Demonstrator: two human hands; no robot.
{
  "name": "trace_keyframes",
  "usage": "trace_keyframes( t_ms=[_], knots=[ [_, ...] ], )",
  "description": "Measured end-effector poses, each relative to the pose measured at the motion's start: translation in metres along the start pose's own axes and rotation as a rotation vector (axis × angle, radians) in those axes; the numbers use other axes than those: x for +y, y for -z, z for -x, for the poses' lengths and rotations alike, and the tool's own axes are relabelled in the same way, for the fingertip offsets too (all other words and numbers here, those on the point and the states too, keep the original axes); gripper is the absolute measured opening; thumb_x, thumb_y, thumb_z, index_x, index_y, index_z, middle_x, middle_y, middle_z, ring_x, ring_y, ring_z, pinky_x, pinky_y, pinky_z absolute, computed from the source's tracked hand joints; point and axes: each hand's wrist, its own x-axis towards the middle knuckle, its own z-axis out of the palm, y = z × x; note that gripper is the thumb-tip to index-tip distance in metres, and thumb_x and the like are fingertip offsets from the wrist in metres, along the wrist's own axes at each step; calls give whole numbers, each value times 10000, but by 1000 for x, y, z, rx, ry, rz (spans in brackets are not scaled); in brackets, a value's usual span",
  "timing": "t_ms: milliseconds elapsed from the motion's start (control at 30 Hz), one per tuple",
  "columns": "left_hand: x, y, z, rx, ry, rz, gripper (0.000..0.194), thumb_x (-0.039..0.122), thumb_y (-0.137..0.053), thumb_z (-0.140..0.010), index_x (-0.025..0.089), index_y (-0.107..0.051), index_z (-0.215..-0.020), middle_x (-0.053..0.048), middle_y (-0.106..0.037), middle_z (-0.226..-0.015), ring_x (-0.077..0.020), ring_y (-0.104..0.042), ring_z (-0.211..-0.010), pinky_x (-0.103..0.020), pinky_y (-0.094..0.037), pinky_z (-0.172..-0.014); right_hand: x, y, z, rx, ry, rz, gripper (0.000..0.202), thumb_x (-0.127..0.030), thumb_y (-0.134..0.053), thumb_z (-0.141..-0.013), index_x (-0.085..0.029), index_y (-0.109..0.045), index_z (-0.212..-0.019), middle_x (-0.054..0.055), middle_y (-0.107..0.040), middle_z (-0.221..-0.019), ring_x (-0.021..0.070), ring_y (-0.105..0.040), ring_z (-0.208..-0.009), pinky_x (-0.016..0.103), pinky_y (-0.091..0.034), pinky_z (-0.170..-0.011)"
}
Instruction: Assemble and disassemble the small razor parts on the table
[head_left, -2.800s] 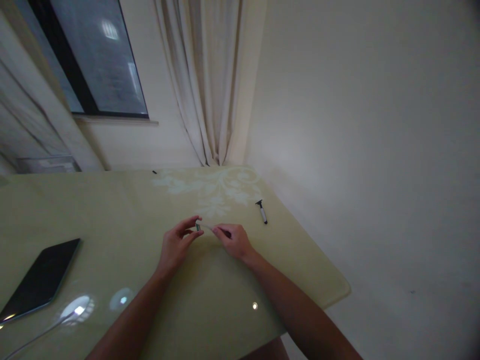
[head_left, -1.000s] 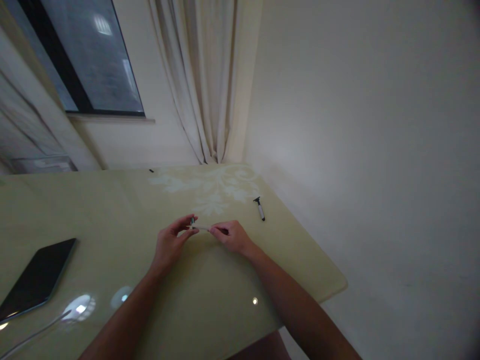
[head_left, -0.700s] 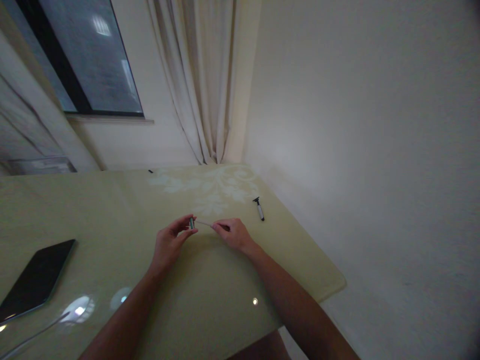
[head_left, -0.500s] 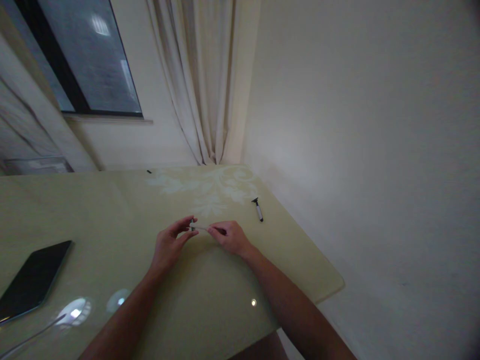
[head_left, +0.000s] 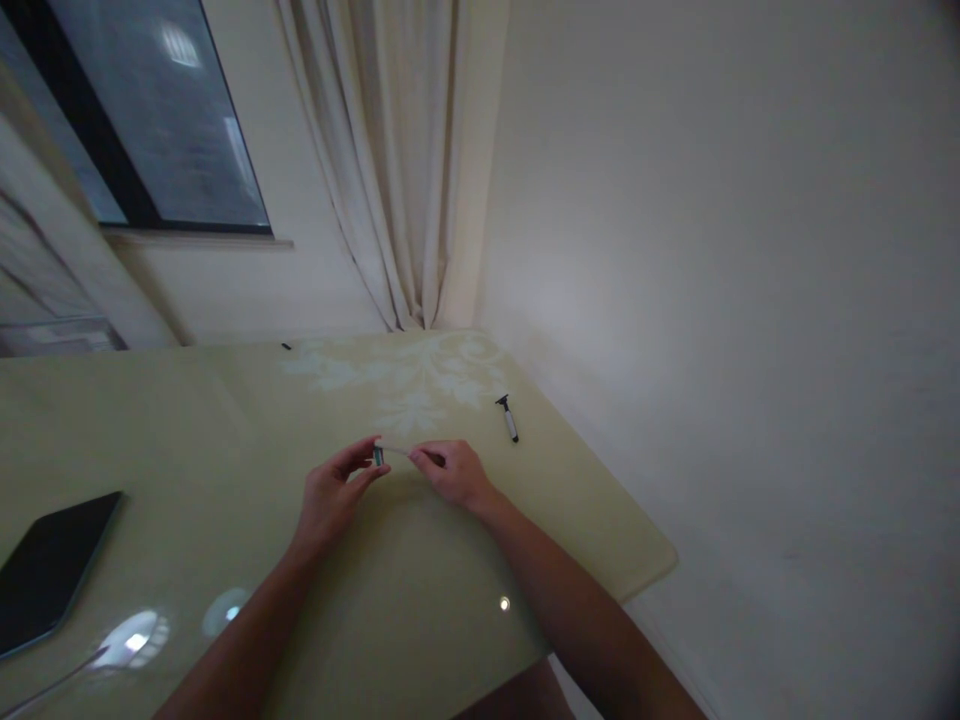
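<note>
My left hand (head_left: 335, 493) pinches a small block with dark, white and teal bands (head_left: 378, 456) between its thumb and fingertips. From the right, my right hand (head_left: 452, 473) closes around a slim whitish handle (head_left: 396, 450). The handle's far end reaches the banded block at my left fingertips. Whether the two are joined or only touching, I cannot tell. Both hands are above the table. Beyond my right hand lies a razor (head_left: 509, 420) with a black head and a grey-and-black handle.
A black tablet-like slab (head_left: 56, 570) lies on the glossy pale-green table (head_left: 225, 440) at left. A cable (head_left: 64, 682) runs near the front left. At the back edge is a small dark piece (head_left: 286, 346). The wall (head_left: 712, 300) borders the table's right side.
The banded block is turned so that its stripes show more, and the handle's end has shifted to its upper part. The whole view has swung slightly to the right.
</note>
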Motion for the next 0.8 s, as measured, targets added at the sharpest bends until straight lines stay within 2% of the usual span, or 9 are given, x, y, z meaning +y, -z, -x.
trace_keyframes(
  t_ms=[67,200,333,467,567,700,800],
  knots=[
    [0,0,0,4,4,14,516,450,-824,-726,224,-770,-1186,-83,-811,-1100,-251,-755,-937,-400,-593,-929,-2,1,0,34,-35,28,385,-457,-541,-1018,-210,-813,-904,1,-680,-710,133,-541,-630,253,-308,-603],
    [-2,0,1,-2,0,-14,526,462,-817,-738,230,-762,-1207,-79,-807,-1116,-251,-751,-943,-405,-591,-933,-2,1,1,-31,28,11,402,-470,-528,-1025,-208,-795,-877,-7,-658,-692,126,-522,-625,246,-298,-601],
    [-5,-1,0,-3,5,-8,527,464,-808,-743,227,-761,-1210,-81,-802,-1137,-253,-753,-944,-420,-587,-944,-1,0,1,18,-15,38,409,-465,-516,-1033,-203,-793,-886,-4,-665,-705,126,-522,-625,246,-287,-596],
    [-6,-2,-1,-16,18,9,542,468,-814,-736,224,-756,-1218,-77,-798,-1151,-242,-752,-938,-404,-593,-931,0,1,1,-44,44,14,378,-458,-528,-1031,-219,-805,-935,-5,-694,-745,129,-547,-650,238,-304,-606],
    [-5,-2,0,-3,26,32,542,457,-819,-732,218,-756,-1215,-80,-801,-1142,-242,-757,-948,-407,-592,-947,0,3,1,15,-13,47,395,-460,-519,-1035,-214,-812,-937,6,-704,-751,136,-556,-649,245,-301,-605],
    [-5,-3,0,-7,20,54,559,455,-824,-727,217,-749,-1226,-86,-795,-1168,-245,-758,-958,-419,-599,-948,0,4,1,-25,47,9,376,-464,-538,-1029,-222,-817,-957,5,-707,-761,135,-564,-660,240,-313,-616],
    [-5,-3,-1,-1,22,62,544,441,-824,-723,205,-756,-1208,-87,-804,-1135,-245,-763,-949,-420,-602,-948,1,4,1,13,15,40,397,-463,-535,-1030,-207,-813,-906,5,-684,-717,133,-544,-636,249,-299,-607]
  ],
)
